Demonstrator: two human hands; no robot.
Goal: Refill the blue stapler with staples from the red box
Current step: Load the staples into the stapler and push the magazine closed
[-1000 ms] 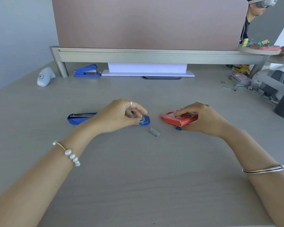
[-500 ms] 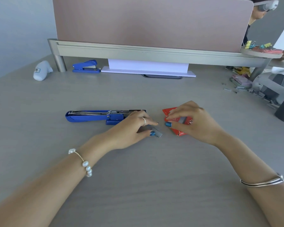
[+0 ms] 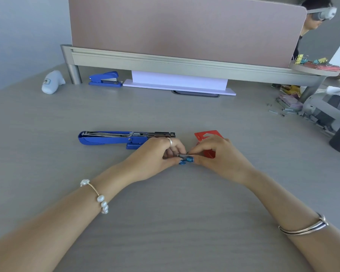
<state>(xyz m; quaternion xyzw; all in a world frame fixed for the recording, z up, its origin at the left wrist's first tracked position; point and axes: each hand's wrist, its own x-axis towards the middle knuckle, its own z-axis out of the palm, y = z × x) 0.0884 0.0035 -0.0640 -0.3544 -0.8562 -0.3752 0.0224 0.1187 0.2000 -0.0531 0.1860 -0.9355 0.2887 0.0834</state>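
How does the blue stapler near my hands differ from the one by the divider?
The near stapler lies swung open and flat, its metal staple track exposed; the far stapler is closed and standing on its base. The near one sits mid-desk, the far one beside the divider leg. Both are blue.

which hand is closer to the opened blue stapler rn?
Left. The left hand sits right against the opened blue stapler's front end. The right hand is farther right, over the red box.

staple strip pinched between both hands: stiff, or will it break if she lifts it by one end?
The staple strip looks short and straight, so probably stiff. Both hands' fingertips pinch it, hinting it snaps or slips easily. Likely very light.
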